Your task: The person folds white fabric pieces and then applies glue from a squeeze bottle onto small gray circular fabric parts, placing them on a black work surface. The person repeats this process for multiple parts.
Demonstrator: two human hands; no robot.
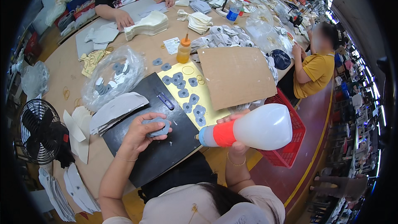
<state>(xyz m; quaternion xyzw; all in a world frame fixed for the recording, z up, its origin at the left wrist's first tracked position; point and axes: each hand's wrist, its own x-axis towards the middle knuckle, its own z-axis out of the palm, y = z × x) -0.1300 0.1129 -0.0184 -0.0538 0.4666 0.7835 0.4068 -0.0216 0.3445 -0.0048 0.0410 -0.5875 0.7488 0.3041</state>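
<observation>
My left hand [136,137] is closed around a grey rounded patch [159,128], perhaps more than one in a stack, above a black board [153,157]. In my right hand [238,148] lies a big white translucent squeeze bottle [265,127] with a red taped neck and a light blue cap. The bottle is tipped sideways, its nozzle pointing left toward the patch but apart from it. More grey patches [194,98] are spread on a yellow sheet [213,115] beyond the board. Purple thread snips [166,101] rest on the board's far part.
An orange-capped glue bottle [183,49] stands beyond the sheet, beside a cardboard piece [236,76]. A red crate [290,141] is at the right. Left are a plastic bag [114,74], stacked white pieces [118,110] and a black fan [39,130]. Co-workers sit across and right.
</observation>
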